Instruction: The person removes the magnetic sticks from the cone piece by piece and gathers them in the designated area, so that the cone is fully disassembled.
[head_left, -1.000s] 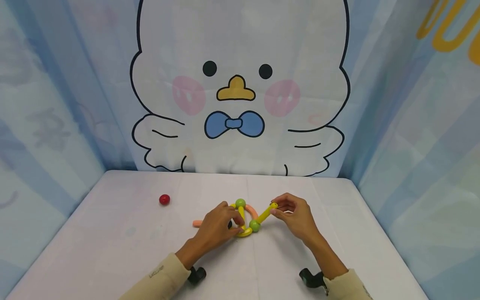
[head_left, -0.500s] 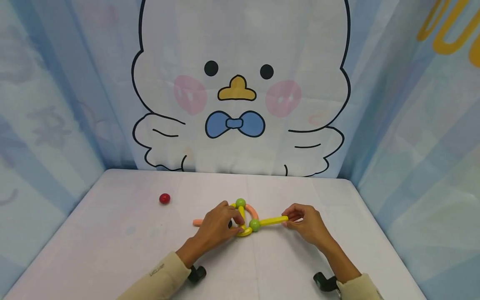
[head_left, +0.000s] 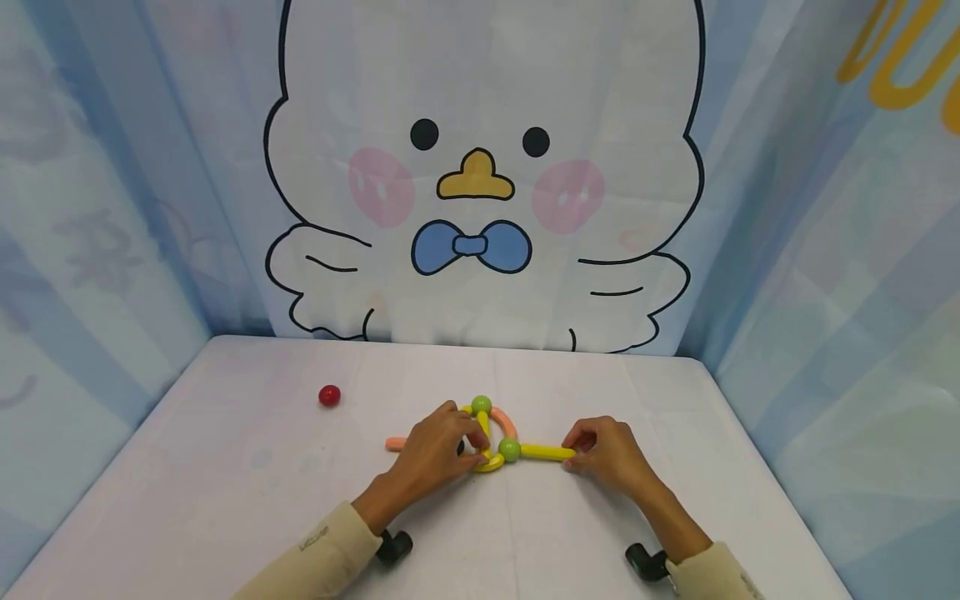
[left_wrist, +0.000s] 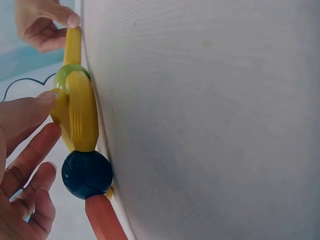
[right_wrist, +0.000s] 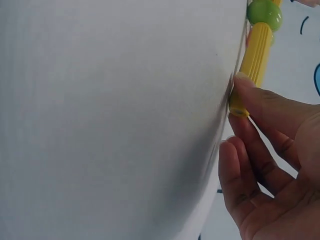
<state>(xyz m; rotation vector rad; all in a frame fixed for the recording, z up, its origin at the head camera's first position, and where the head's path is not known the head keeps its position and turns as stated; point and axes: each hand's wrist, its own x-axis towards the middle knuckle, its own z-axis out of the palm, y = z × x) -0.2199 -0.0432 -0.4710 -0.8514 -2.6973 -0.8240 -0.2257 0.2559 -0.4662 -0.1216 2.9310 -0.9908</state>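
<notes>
A toy structure of coloured rods and balls lies on the table between my hands. My left hand (head_left: 438,446) pinches a straight yellow piece within it, and a dark blue ball (left_wrist: 87,174) sits just below those fingers in the left wrist view. Out to the right from a green ball (head_left: 509,451) runs a yellow rod (head_left: 542,452). My right hand (head_left: 613,456) pinches this rod's free end between thumb and index finger, low over the tabletop. A second green ball (head_left: 482,404) and a curved orange rod (head_left: 505,422) form the far side. My left hand hides part of the structure.
A red ball (head_left: 329,396) lies by itself at the back left of the white table (head_left: 225,467). An orange rod (head_left: 394,444) pokes out to the left of my left hand. A printed cloth (head_left: 480,308) hangs behind the table's back edge.
My right hand has moved right and towards me, swinging the yellow rod from slanting up and away to pointing straight right. My left hand has kept its place and hold.
</notes>
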